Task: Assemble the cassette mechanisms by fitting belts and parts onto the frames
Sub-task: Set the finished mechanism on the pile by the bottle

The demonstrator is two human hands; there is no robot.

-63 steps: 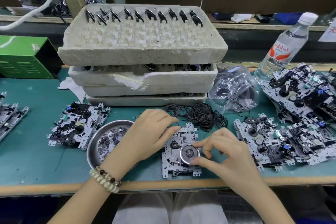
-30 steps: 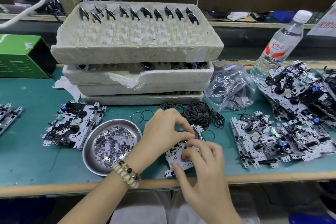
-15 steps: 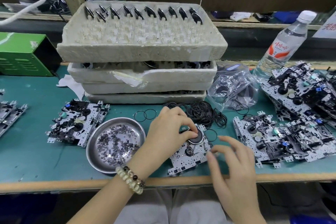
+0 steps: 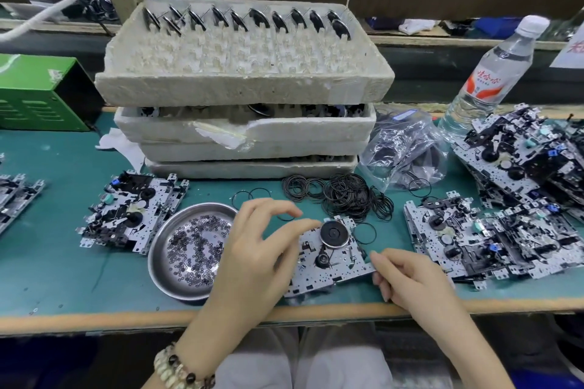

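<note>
Frame (image 4: 328, 262), with flywheel (image 4: 334, 233), is lying at the bench's near edge between both hands. Left hand (image 4: 252, 249) is arching half-open over its left side, thumb touching beside the flywheel, gripping nothing. Right hand (image 4: 407, 278) is pinching its right corner. Belts (image 4: 344, 196) are lying just behind.

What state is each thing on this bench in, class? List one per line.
Water bottle: upright, capped.
Top foam tray: flywheels in far row only.
Steel dish: holds washers.
Frame: flywheel fitted.
Left hand: thumb touches frame.
Right hand: pinches frame's edge.
</note>
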